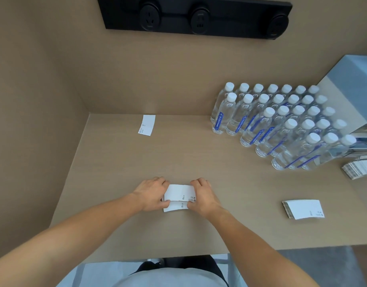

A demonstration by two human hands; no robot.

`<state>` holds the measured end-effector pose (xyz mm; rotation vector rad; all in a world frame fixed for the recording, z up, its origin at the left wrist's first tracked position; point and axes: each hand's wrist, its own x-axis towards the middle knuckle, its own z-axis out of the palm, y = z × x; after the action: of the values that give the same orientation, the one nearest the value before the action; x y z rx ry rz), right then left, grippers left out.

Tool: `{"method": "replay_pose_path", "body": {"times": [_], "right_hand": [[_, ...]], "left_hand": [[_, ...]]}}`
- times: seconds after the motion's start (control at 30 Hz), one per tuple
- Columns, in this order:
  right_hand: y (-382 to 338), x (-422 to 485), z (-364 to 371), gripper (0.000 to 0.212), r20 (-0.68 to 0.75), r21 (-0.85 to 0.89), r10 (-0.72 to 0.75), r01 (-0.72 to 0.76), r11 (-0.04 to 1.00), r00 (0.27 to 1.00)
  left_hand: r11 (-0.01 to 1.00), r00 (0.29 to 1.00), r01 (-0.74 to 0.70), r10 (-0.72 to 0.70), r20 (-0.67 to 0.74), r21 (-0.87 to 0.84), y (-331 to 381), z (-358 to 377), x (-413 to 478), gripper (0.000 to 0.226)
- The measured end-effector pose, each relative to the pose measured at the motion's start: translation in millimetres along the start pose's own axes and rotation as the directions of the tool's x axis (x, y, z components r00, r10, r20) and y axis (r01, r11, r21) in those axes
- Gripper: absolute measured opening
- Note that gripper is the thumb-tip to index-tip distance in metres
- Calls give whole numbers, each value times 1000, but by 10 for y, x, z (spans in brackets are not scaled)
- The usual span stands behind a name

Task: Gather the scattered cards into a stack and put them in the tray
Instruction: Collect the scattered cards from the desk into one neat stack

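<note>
Two overlapping white cards (178, 196) lie on the tan table near its front edge, between my hands. My left hand (151, 193) grips their left end and my right hand (203, 195) grips their right end. One single white card (146, 125) lies alone at the back of the table by the wall. A squared stack of white cards (303, 209) rests to the right. No tray can be made out for certain.
Several rows of clear water bottles (281, 125) with white caps crowd the right rear. Another fanned pile of cards (358, 168) and stacked boxes (362, 133) sit at the far right edge. A black socket strip (195, 17) hangs on the back wall.
</note>
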<state>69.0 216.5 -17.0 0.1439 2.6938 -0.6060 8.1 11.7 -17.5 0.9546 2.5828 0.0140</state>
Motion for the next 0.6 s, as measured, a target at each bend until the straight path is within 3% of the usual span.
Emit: {"method": "replay_pose_path", "body": {"times": [0.6], "right_hand": [[67,-1,214,50,20,28,3,-4,1000,1000]], "left_hand": [[1000,999,8,-7,41,-27,31,214,-62,54]]}}
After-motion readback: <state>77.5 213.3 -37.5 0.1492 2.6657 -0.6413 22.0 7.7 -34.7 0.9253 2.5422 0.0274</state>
